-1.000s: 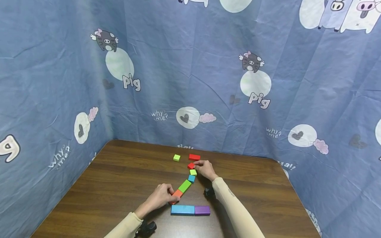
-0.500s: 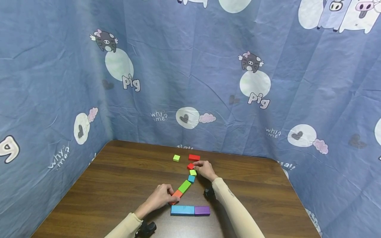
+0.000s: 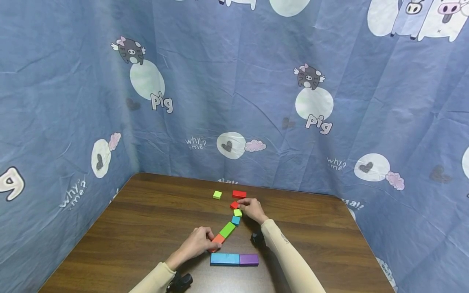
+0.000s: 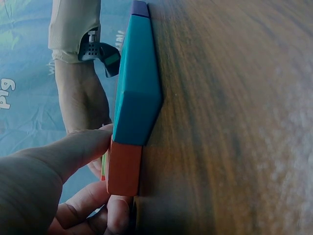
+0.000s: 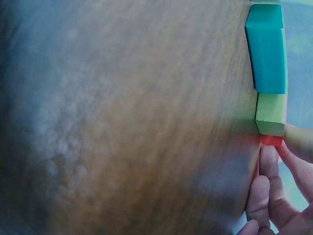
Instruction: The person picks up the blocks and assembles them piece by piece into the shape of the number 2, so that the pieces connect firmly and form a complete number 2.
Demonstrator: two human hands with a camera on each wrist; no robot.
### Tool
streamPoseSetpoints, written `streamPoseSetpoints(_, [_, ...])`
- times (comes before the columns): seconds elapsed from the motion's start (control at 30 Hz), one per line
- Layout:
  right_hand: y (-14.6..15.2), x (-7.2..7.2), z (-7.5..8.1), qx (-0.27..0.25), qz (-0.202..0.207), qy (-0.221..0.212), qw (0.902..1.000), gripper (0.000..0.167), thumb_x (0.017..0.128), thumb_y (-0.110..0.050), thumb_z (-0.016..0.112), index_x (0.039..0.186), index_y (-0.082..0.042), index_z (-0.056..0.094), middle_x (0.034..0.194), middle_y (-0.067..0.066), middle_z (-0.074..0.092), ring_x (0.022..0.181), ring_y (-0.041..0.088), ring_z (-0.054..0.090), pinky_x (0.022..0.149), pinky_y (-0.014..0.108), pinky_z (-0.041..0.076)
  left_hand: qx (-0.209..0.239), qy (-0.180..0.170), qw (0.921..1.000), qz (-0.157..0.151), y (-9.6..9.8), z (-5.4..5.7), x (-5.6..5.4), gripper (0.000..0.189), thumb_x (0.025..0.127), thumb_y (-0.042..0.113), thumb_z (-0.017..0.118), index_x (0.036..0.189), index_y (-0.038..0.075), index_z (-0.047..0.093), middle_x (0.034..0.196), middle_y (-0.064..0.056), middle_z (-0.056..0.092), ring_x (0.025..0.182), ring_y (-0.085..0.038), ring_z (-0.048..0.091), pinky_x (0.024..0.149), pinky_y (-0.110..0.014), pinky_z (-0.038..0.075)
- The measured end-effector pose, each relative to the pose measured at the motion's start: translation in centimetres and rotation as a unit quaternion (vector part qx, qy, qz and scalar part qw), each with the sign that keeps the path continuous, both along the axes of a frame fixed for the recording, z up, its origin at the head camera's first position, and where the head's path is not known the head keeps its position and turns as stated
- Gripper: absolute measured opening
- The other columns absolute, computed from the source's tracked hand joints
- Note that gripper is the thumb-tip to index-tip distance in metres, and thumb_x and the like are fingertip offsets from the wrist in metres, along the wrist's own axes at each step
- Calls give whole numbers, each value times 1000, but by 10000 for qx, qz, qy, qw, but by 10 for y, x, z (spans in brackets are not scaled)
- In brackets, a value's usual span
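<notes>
On the wooden table a slanting row of coloured blocks runs away from me. My left hand (image 3: 198,242) pinches the orange block (image 3: 218,239) at its near end, between thumb and fingers. Beyond that block come a green block (image 3: 227,230), a small blue block (image 3: 235,221) and a small yellow-green block (image 3: 237,213). My right hand (image 3: 252,208) holds the small red block (image 3: 234,205) at the far end, coming from the right. In the right wrist view my fingers cover most of this red block (image 5: 272,140), which lies close to the yellow-green one.
Nearer than the row lie a long blue block (image 3: 224,259) and a purple block (image 3: 249,259), end to end. At the back are a longer red block (image 3: 239,194) and another yellow-green block (image 3: 217,195). A blue patterned curtain (image 3: 271,101) hangs behind the table.
</notes>
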State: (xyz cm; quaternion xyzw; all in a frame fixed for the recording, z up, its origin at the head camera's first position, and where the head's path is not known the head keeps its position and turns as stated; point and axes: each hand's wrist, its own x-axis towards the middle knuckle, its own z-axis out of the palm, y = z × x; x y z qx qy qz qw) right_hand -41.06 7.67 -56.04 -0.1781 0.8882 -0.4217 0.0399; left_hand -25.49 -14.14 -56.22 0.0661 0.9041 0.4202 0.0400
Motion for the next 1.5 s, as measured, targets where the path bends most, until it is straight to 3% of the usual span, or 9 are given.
streamPoseSetpoints(0.63, [5,3,2,-195,69,-78,9998,21,92,-21,65,110,-11,72,103,9,71,80,16,57,74,31,46,-37,-53,10000,51,2,-1,-1,31,72,31,83,78,10,62,72,3,57,65,-11,49,53,-24,38])
streamPoseSetpoints(0.93, [13,9,4,-324,226,-41,9992,28,92,-25,65,115,-9,68,110,8,70,98,20,62,83,37,49,-32,-19,10000,-18,0,-1,0,31,74,33,82,78,10,61,73,3,58,62,-8,47,51,-23,38])
streamPoseSetpoints(1.2, [16,15,8,-650,602,-235,9958,35,90,-21,67,122,-6,63,117,11,67,100,21,62,81,31,48,-64,-5,9999,132,1,1,0,32,71,31,83,77,9,61,72,3,57,63,-10,48,51,-24,37])
streamPoseSetpoints(1.5, [19,22,8,-771,982,-369,9915,47,85,-12,71,126,2,56,125,22,53,105,33,52,86,33,39,-82,113,9999,93,2,1,1,32,72,31,83,77,10,60,70,3,55,62,-10,48,50,-23,36])
